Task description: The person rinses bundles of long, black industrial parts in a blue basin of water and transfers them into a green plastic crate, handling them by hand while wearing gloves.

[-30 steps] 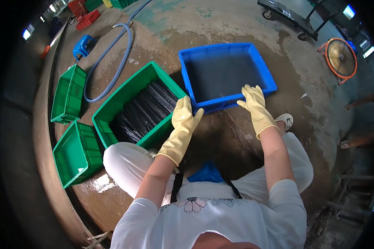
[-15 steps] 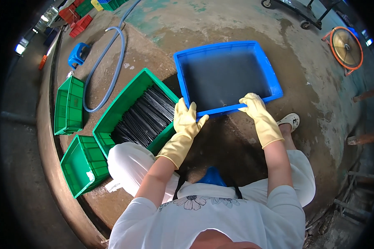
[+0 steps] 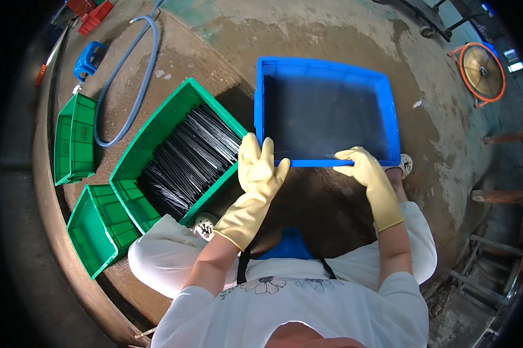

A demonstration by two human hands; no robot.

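Observation:
A blue plastic tub [image 3: 325,163] holding dark, cloudy water stands on the floor in front of me. My left hand [image 3: 258,168], in a pale yellow rubber glove, rests against its near left corner with fingers spread. My right hand [image 3: 363,168], gloved alike, has its fingers over the near rim and its thumb outside, pinching the rim. To the left of the tub is a green crate [image 3: 132,152] with many thin, dark strips [image 3: 189,156] laid roughly parallel in it. What lies under the dark water cannot be seen.
Two smaller green crates [image 3: 76,139] stand at the left. A blue hose [image 3: 148,69] loops behind them near a blue stool [image 3: 87,61]. An orange-rimmed fan [image 3: 482,72] and a wheeled cart [image 3: 427,23] are at the far right. A blue seat [image 3: 287,246] shows beneath me.
The blue tub has turned so that its near edge lies more level, and it sits slightly farther right. My right fingers have straightened somewhat on the rim. The whole view has shifted.

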